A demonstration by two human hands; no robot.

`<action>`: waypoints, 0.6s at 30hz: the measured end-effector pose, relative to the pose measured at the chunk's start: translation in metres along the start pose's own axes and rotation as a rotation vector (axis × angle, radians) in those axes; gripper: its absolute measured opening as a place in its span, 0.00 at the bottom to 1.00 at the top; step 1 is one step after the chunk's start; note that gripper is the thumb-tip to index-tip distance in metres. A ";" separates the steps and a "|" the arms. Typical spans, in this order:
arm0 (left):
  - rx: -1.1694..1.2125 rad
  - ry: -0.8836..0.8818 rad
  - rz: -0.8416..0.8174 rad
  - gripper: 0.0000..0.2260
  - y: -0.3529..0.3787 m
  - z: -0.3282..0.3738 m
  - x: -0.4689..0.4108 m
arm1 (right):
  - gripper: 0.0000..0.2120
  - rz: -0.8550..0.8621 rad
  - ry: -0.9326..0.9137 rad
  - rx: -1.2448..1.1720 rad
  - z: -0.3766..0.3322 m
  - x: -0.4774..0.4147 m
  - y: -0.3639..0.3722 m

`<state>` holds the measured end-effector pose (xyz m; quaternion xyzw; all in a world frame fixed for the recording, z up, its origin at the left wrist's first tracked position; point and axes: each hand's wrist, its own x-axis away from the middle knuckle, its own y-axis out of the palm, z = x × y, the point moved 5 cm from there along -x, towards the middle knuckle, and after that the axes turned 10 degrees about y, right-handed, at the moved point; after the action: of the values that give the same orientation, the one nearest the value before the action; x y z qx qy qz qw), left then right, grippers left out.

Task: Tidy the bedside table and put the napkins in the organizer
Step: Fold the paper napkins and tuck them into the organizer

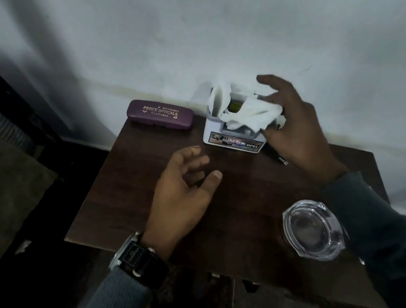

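- The napkin step is judged to be in hand: crumpled white napkins are being pressed into the top of the white organizer by the right hand, whose fingers are spread and curled over the paper's right side; a firm pinch cannot be told.
- Part of the paper is sitting inside the organizer, part is spilling over its front and right rim, so tucking the loose folds down is thought to be what is being called for next.
- The left hand is being held loosely open and empty, just in front of the organizer, over the bedside table.
- A purple glasses case is lying left of the organizer, at the table's back edge by the wall.
- A pen is partly showing just beside the organizer's front right corner, under the right hand.
- A glass ashtray is sitting well in front and right of the organizer, close to the table's near edge.
- Bare tabletop is being left open in front of the organizer.
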<state>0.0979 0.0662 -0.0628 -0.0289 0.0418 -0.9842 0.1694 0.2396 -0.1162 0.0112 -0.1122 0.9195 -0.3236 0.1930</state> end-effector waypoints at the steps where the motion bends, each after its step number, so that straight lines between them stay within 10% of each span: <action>1: -0.001 0.001 0.002 0.22 0.000 0.000 0.000 | 0.33 -0.032 -0.015 0.018 0.001 0.004 0.003; 18: -0.018 -0.007 -0.013 0.19 0.003 -0.002 0.001 | 0.35 -0.206 0.029 0.311 -0.006 -0.015 0.009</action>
<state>0.0982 0.0636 -0.0645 -0.0343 0.0500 -0.9848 0.1628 0.2495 -0.1012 0.0137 -0.1698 0.8448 -0.4813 0.1607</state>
